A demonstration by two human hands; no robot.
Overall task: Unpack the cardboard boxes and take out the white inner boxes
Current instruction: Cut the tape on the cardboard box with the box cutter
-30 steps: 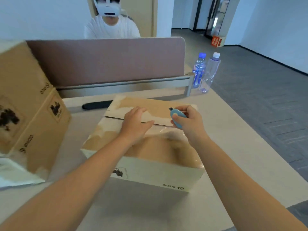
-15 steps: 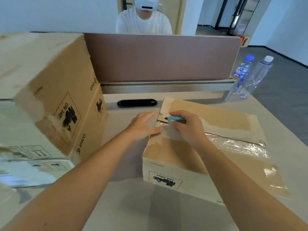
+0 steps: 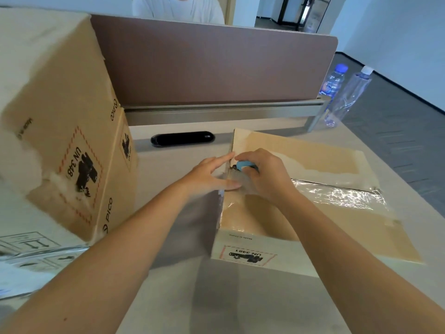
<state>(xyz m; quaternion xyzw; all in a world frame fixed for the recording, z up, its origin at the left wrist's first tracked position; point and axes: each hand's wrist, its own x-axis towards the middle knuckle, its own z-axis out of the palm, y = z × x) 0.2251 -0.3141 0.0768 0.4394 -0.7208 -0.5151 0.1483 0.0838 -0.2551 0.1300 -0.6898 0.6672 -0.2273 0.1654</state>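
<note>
While my left hand [image 3: 212, 177] presses the box [image 3: 277, 222] with spread fingers, right fingers [image 3: 262, 165] pinching the cutter [image 3: 244, 165] should slit tape [image 3: 337, 195] shallowly.

**Bright daylight, soft shadows, warped edges**

The scene is evenly and brightly lit. Strong glare flashes off the clear tape [image 3: 337, 195] on the right. A soft grey shadow lies on the table [image 3: 183, 237] under the arms. The tall box [image 3: 55, 131] at the left is washed out, smeared and bowed by the wide lens.

Matt brown cardboard box [image 3: 277, 213] sealed with glossy clear tape [image 3: 337, 194]; smooth matt table [image 3: 240, 304].
</note>
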